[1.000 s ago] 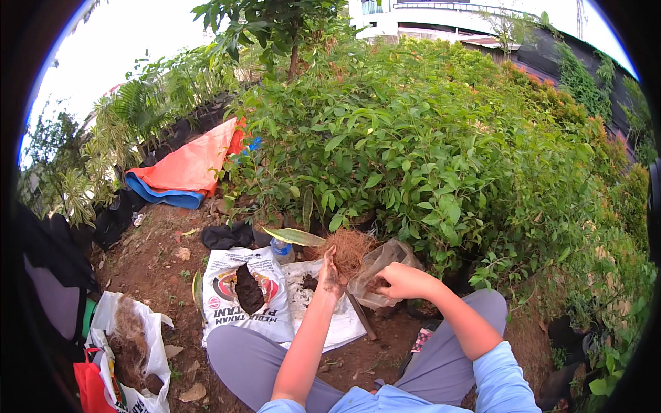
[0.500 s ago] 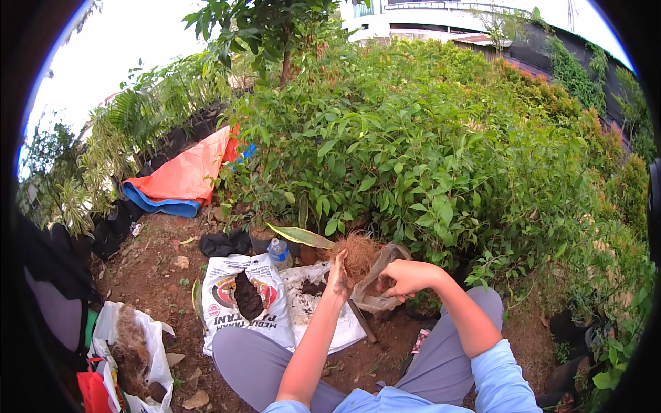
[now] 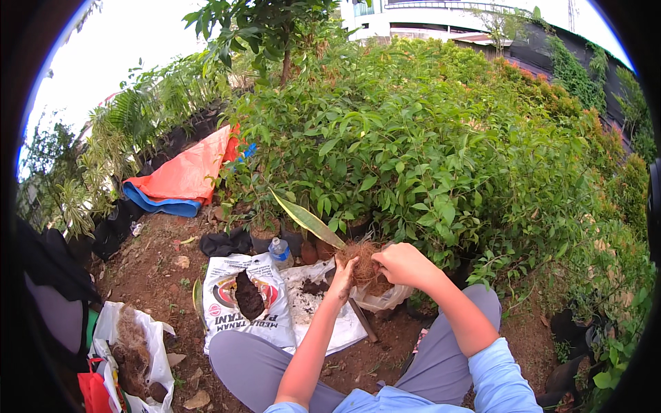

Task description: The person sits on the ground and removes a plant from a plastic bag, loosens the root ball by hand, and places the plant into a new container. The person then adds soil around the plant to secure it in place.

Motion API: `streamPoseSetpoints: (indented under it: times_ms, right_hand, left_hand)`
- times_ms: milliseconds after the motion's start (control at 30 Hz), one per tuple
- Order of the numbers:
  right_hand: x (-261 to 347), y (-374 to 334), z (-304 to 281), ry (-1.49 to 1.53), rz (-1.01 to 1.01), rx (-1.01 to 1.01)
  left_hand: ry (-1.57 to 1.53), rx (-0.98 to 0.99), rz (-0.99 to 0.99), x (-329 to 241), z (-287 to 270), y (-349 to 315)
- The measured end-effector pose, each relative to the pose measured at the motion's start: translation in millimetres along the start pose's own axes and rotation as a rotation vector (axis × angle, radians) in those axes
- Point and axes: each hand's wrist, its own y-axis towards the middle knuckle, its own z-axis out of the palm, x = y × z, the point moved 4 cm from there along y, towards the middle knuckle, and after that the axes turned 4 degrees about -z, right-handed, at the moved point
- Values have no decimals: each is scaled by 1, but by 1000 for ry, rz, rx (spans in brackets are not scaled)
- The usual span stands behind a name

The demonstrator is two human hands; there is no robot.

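A clump of brown coconut fibre [image 3: 365, 253] is between my two hands, with a yellow-edged snake plant leaf [image 3: 308, 219] slanting up and left out of it. My left hand [image 3: 343, 279] is closed against the clump's left side, dirt on its fingers. My right hand [image 3: 407, 266] is bent into a pinch at the clump's upper right; what its fingertips hold is hidden. Under and around the fibre hangs a clear plastic bag [image 3: 390, 300]. Whether the roots sit inside it I cannot tell.
A white printed sack [image 3: 231, 275] with dark soil in its opening lies left of a second soiled white sack [image 3: 306, 303]. Behind them stands a plastic bottle [image 3: 280, 252]. Another bag with fibre [image 3: 131, 337] is at lower left. Dense leafy plants [image 3: 441, 165] rise ahead; an orange tarp [image 3: 186, 172] lies beyond.
The leaf has swung to a steeper slant and shifted right. My right hand has moved up beside the fibre, and the bag now hangs lower around the clump.
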Motion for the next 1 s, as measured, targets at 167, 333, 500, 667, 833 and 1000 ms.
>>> streamPoseSetpoints:
  times_ms: [167, 333, 500, 667, 833, 1000]
  right_hand:
    - [7, 6, 4, -99, -124, -105]
    - [-2, 3, 1, -140, -89, -96]
    - [-4, 6, -2, -158, -141, -234]
    - [-5, 11, -5, -210, -189, -283]
    - [-13, 13, -4, -205, -176, -383]
    - [-25, 15, -11, -125, -17, -569]
  left_hand:
    - [39, 30, -41, 13, -13, 4]
    - [67, 49, -83, 20, -13, 5]
    - [106, 44, -57, 20, -17, 3]
    - [88, 29, -12, 18, -20, -1]
    - [74, 53, -20, 12, -17, -8]
    - [22, 27, 15, 12, -23, -17]
